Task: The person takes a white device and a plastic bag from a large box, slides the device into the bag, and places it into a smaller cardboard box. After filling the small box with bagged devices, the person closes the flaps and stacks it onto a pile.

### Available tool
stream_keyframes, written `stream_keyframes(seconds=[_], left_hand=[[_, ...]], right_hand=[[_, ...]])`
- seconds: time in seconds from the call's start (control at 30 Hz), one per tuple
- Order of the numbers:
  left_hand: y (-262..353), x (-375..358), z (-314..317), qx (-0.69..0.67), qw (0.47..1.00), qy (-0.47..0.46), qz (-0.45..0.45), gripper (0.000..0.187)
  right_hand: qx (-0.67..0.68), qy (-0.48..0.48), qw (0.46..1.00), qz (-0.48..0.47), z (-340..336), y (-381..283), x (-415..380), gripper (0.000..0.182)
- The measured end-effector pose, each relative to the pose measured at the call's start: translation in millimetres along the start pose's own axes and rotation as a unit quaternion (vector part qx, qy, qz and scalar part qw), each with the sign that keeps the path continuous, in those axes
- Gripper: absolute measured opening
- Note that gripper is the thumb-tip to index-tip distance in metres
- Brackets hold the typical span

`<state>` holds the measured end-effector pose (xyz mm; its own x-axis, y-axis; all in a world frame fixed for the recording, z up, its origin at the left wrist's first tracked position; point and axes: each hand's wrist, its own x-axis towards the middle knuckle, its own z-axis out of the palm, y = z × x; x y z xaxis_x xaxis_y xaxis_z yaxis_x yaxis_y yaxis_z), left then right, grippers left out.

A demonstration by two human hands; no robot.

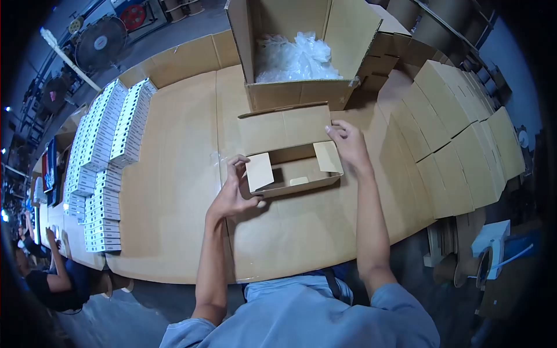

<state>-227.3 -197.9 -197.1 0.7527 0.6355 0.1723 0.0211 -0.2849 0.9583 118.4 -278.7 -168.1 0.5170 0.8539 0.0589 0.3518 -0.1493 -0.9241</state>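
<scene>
A small brown cardboard box [296, 168] stands open on the cardboard-covered table [174, 203] in front of me. Its long lid leans back, away from me, and its two short end flaps are raised at the left and right. My left hand [234, 194] grips the box's left end, with the thumb low at the near corner and the fingers by the left flap. Beside the lid's right edge, my right hand [348, 141] is closed with thumb and fingers together. What it pinches, if anything, is too small to make out.
Behind the small box stands a large carton [301, 93] holding clear plastic wrap [301, 55]. Stacked white boxes [104, 133] line the left side. Folded brown cartons [452, 139] are piled at the right. Another person [55, 278] is at the far lower left.
</scene>
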Motion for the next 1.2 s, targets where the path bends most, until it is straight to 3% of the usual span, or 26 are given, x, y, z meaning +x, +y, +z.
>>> stream_keyframes(seconds=[0.1, 0.13, 0.17, 0.23, 0.27, 0.37, 0.4, 0.5, 0.57, 0.67, 0.73, 0.77, 0.83, 0.87, 0.97, 1.0, 1.1, 1.2], left_hand=[[47.8, 3.7, -5.5, 0.098, 0.991, -0.061, -0.068, 0.104], [47.7, 7.4, 0.8, 0.091, 0.995, -0.01, -0.025, 0.094], [49.0, 11.4, 5.9, 0.127, 0.991, 0.02, -0.041, 0.094], [65.4, 19.6, 19.2, 0.197, 0.974, 0.079, -0.073, 0.093], [80.7, 23.4, 34.9, 0.24, 0.958, 0.134, -0.081, 0.082], [81.7, 33.1, 51.3, 0.254, 0.941, 0.177, -0.139, 0.072], [84.9, 34.2, 47.4, 0.252, 0.946, 0.152, -0.137, 0.07], [63.5, 31.6, 20.2, -0.015, 0.989, 0.138, -0.046, 0.073], [61.4, 21.8, 11.8, -0.338, 0.922, 0.18, -0.056, 0.065], [20.3, 13.8, 6.5, -0.307, 0.927, 0.198, -0.083, 0.06], [27.5, 7.6, 19.1, -0.28, 0.933, 0.22, -0.048, 0.062], [30.4, 5.7, 24.2, -0.267, 0.936, 0.229, -0.029, 0.064], [28.4, 9.8, 39.8, -0.045, 0.978, 0.204, 0.03, 0.07], [30.9, 12.7, 46.0, -0.033, 0.978, 0.206, -0.002, 0.069], [25.9, 21.7, 42.0, -0.008, 0.972, 0.229, -0.045, 0.06], [15.2, 25.0, 39.4, -0.006, 0.97, 0.237, -0.048, 0.057], [-3.8, 39.1, 30.4, 0.008, 0.968, 0.245, -0.045, 0.049], [-13.4, 59.0, 22.6, 0.027, 0.967, 0.251, -0.041, 0.046]], right_hand=[[-0.042, 0.036, 0.998, -0.013, 5.6, -25.6, -24.7, 0.045], [-0.024, 0.059, 0.997, -0.033, 8.9, -27.8, -32.3, 0.048], [-0.008, 0.082, 0.995, -0.054, 11.5, -31.5, -40.0, 0.051], [-0.175, 0.042, 0.974, -0.134, 13.1, -50.1, -64.2, 0.057], [-0.258, 0.024, 0.951, -0.171, 13.7, -57.1, -73.1, 0.059], [-0.253, 0.004, 0.965, -0.068, 22.9, -65.7, -83.6, 0.062], [-0.239, 0.042, 0.966, -0.095, 20.8, -62.0, -82.4, 0.051], [-0.079, 0.094, 0.99, -0.062, 0.2, -31.3, -62.2, 0.038], [-0.042, 0.077, 0.995, -0.035, -8.2, -25.4, -62.5, 0.033], [0.0, 0.093, 0.996, -0.008, -2.7, -12.5, -66.2, 0.033], [0.001, 0.095, 0.995, 0.038, 3.7, 1.8, -67.1, 0.034], [-0.018, 0.122, 0.992, 0.008, 8.1, 4.9, -67.2, 0.034], [-0.054, 0.177, 0.981, -0.05, 19.2, -9.5, -68.5, 0.034], [-0.044, 0.151, 0.987, -0.029, 19.2, -12.3, -63.7, 0.034], [0.176, 0.087, 0.972, -0.129, 22.4, -8.4, -43.8, 0.04], [0.206, 0.057, 0.968, -0.128, 14.6, 0.6, -36.3, 0.051], [0.242, -0.038, 0.966, -0.088, -1.4, 11.2, -18.0, 0.056], [0.239, -0.033, 0.965, -0.105, -1.0, 16.5, -0.2, 0.064]])
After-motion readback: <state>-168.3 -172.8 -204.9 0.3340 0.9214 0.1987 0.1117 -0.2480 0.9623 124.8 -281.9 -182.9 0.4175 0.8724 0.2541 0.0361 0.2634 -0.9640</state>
